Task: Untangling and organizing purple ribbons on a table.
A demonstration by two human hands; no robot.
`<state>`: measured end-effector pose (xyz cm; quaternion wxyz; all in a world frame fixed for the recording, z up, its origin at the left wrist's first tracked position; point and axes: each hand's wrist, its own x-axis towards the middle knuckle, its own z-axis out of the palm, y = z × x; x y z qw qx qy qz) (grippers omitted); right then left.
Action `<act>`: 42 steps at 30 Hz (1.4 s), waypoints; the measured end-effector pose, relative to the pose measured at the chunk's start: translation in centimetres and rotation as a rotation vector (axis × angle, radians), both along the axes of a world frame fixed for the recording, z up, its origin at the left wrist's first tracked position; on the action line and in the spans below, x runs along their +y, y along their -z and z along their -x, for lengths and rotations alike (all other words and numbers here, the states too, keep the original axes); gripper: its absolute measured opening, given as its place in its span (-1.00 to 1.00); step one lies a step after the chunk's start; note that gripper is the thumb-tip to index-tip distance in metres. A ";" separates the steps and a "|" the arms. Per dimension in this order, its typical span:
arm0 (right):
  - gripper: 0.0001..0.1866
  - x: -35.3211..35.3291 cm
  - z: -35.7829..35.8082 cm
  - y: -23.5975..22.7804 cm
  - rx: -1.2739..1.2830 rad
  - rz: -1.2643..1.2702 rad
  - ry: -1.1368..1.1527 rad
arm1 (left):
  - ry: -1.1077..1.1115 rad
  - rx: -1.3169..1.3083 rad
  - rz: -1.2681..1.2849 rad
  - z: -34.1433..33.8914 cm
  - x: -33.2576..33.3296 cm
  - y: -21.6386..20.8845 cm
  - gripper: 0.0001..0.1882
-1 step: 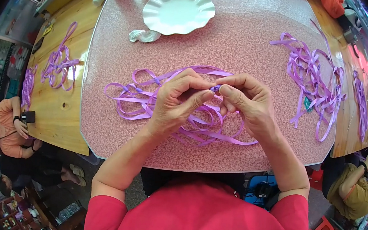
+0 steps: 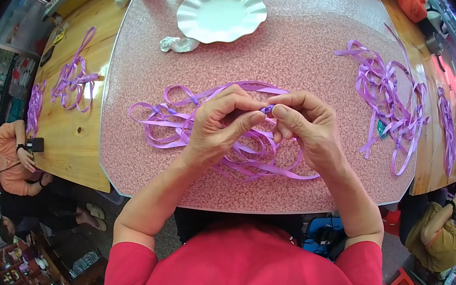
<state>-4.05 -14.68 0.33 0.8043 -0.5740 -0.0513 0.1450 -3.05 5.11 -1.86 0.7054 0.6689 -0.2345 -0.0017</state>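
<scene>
A tangle of purple ribbon (image 2: 164, 135) lies on the pink speckled table, with small knots spaced along it. Over its middle, both hands meet at a dark purple knot (image 2: 267, 110) in the ribbon. My left hand (image 2: 222, 122) pinches the ribbon on the knot's left side between thumb and forefinger. From the other side, my right hand (image 2: 308, 126) grips the knot with thumb and forefinger, its other fingers curled. Fingertips cover part of the knot, so its exact form is hidden.
A white scalloped plate (image 2: 223, 15) sits at the far side beside a crumpled whitish wrapper (image 2: 178, 44). Another purple ribbon heap (image 2: 385, 93) lies at right, and more ribbon (image 2: 75, 80) on the wooden table at left. People sit at both sides.
</scene>
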 end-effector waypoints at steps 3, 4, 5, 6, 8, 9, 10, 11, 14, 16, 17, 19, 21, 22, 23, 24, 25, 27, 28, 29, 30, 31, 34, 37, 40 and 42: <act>-0.81 -0.1 0.1 0.2 -0.006 -0.004 0.013 | 0.020 0.067 0.021 0.0 0.1 0.1 -0.86; -0.82 0.0 0.2 0.2 -0.061 0.025 0.024 | 0.021 0.067 0.021 0.0 0.0 0.0 -0.86; -0.82 0.1 0.3 0.3 -0.115 0.053 0.034 | 0.025 0.084 0.031 0.1 0.1 -0.2 -0.86; -0.82 0.3 0.5 0.3 -0.114 0.052 0.034 | 0.029 0.101 0.041 0.1 0.1 -0.2 -0.86; -0.83 0.7 0.7 0.5 -0.300 0.132 0.112 | 0.032 0.116 0.060 0.1 0.1 -0.1 -0.86; -0.83 0.7 0.8 0.5 -0.298 0.132 0.112 | 0.036 0.130 0.080 0.1 0.1 0.0 -0.86; -0.83 0.8 0.7 0.5 -0.341 0.154 0.124 | 0.036 0.131 0.080 0.1 0.1 0.0 -0.86; -0.83 0.8 0.7 0.6 -0.386 0.177 0.137 | 0.036 0.129 0.080 0.1 0.1 0.0 -0.86; -0.83 0.6 0.5 0.9 -0.634 0.384 0.168 | 0.033 0.134 0.084 0.2 0.0 -0.2 -0.87; -0.83 0.6 0.3 0.6 -0.713 0.435 0.173 | 0.030 0.141 0.087 0.2 0.0 -0.1 -0.88; -0.83 0.6 0.2 0.4 -0.793 0.489 0.179 | 0.022 0.119 0.077 0.2 0.0 0.0 -0.89; -0.84 0.4 0.0 0.6 -0.802 0.493 0.164 | 0.014 0.097 0.066 0.2 -0.1 0.2 -0.89; -0.84 0.2 0.1 0.7 -0.811 0.497 0.150 | -0.007 0.074 0.059 0.2 -0.2 0.3 -0.90; -0.84 0.2 0.1 0.6 -0.708 0.434 0.120 | -0.006 0.075 0.059 0.1 -0.1 0.3 -0.90; -0.85 0.2 0.2 0.5 -0.606 0.372 0.090 | -0.028 0.027 0.007 0.1 -0.1 0.3 -0.90; -0.85 0.0 0.2 0.5 -0.604 0.373 0.091 | -0.049 -0.020 -0.046 0.0 -0.1 0.3 -0.90; -0.85 -0.1 0.1 0.6 -0.498 0.322 0.048 | -0.048 -0.019 -0.045 -0.1 0.0 0.3 -0.90; -0.86 -0.2 0.1 0.7 -0.390 0.270 0.004 | -0.054 -0.146 -0.196 -0.2 0.3 0.2 -0.89; -0.86 -0.2 0.1 0.7 -0.393 0.285 0.003 | -0.054 -0.145 -0.196 -0.2 0.3 0.1 -0.89; -0.86 -0.2 0.1 0.7 -0.398 0.300 0.002 | -0.053 -0.140 -0.200 -0.2 0.3 -0.1 -0.90; -0.86 0.0 0.2 0.6 -0.398 0.300 0.002 | -0.051 -0.135 -0.203 -0.2 0.3 -0.1 -0.91; -0.86 0.3 0.4 0.6 -0.319 0.194 0.013 | -0.051 -0.136 -0.204 -0.2 0.2 -0.1 -0.91; -0.84 0.2 0.2 0.4 -0.147 0.042 -0.007 | -0.017 -0.008 -0.062 -0.2 0.1 0.0 -0.92; -0.83 -0.1 0.0 -0.2 -0.025 -0.008 -0.055 | 0.029 0.087 0.000 -0.1 0.3 -0.1 -0.91; -0.83 0.1 0.2 -0.3 -0.067 0.075 -0.026 | 0.046 0.168 0.011 -0.1 0.3 0.1 -0.87; -0.84 0.3 0.2 0.1 -0.135 0.159 0.017 | 0.035 0.144 0.013 -0.2 0.2 0.2 -0.89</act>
